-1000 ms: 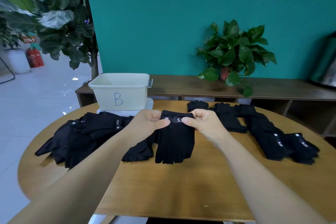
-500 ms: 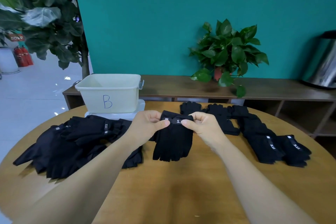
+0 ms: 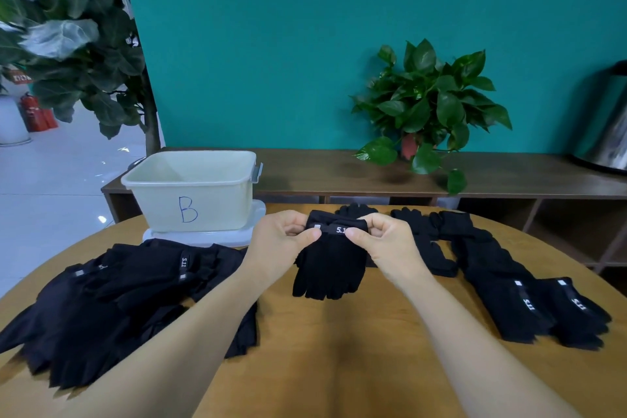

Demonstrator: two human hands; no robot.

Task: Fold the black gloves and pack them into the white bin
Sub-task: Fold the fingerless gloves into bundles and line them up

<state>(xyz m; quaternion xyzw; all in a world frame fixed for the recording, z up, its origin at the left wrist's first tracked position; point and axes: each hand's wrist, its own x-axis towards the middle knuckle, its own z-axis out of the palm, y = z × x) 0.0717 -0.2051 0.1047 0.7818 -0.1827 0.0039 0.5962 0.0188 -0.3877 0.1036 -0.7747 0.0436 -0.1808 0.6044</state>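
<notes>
Here, big pile of black gloves [image 3: 112, 302] lies on left of round wood table [image 3: 339, 349]. White bin [image 3: 193, 190] with blue B sits behind pile. Left hand [image 3: 281, 241] and right hand [image 3: 386, 244] both pinch cuff of glove [image 3: 330, 268] in middle. More gloves [image 3: 515, 292] lie in row on right.

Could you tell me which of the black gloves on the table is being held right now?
The middle glove: the left hand and right hand pinch its cuff, while the left pile and right row lie untouched.
</notes>
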